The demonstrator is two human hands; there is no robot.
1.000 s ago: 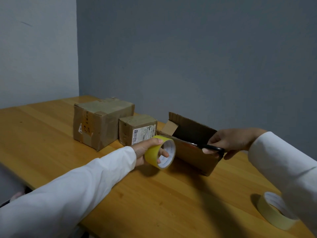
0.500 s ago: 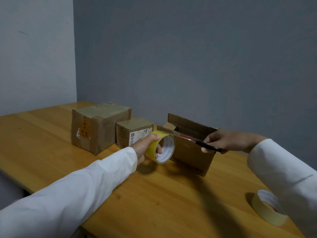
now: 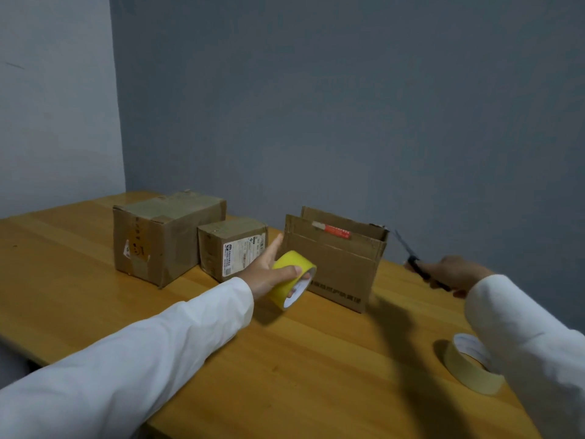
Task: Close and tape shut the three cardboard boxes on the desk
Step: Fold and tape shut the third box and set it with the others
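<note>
Three cardboard boxes stand along the back of the wooden desk [image 3: 158,318]. The large box [image 3: 164,236] at the left and the small box [image 3: 232,247] with a white label beside it have their tops closed and taped. The third box [image 3: 332,267] stands to their right with its flaps up. My left hand [image 3: 269,272] grips a yellow tape roll [image 3: 292,278] just in front of the open box's left end. My right hand [image 3: 452,275] holds black-handled scissors [image 3: 414,264] to the right of that box, blade pointing up and left.
A pale cream tape roll [image 3: 471,365] lies flat on the desk near the right edge, partly behind my right sleeve. The grey wall runs close behind the boxes. The desk's front edge runs diagonally at the lower left.
My right hand has pulled the scissors away from the open box's top to the right. The box's flaps now stand upright. My left hand has kept the yellow roll by the box.
</note>
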